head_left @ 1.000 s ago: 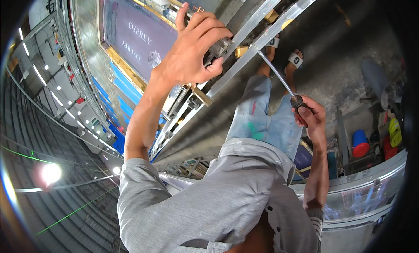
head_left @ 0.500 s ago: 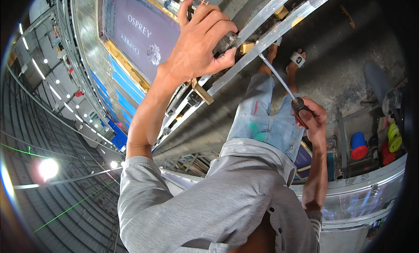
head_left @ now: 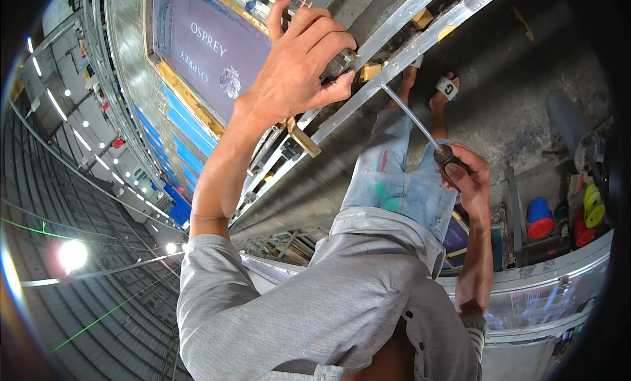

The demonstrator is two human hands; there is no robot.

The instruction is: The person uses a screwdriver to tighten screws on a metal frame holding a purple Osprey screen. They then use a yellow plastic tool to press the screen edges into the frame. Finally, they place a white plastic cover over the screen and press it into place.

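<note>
My right hand (head_left: 468,177) is closed round the dark handle of a screwdriver (head_left: 415,120). Its long shiny shaft slants up and left, and the tip is at the edge of a pale metal rail (head_left: 420,49); contact cannot be told for sure. Higher up on the left, my left hand (head_left: 305,62) curls over a dark metal fitting (head_left: 338,65) beside the rail, thumb below and fingers above. Most of the fitting is hidden by the hand. Close to the left wrist is a screen-printing frame (head_left: 217,52) with a purple-grey mesh and wooden sides.
A wooden handle (head_left: 302,139) juts from the rail below my left hand. Small wooden blocks (head_left: 370,71) sit along the rail. Blue strips (head_left: 187,131) line the bench at left. At right are a blue and red container (head_left: 540,218), a yellow-green one (head_left: 593,207) and a grey cylinder (head_left: 570,124).
The screwdriver has shifted slightly left, its tip moving down-left along the rail edge with my right hand. My left hand stays in nearly the same place.
</note>
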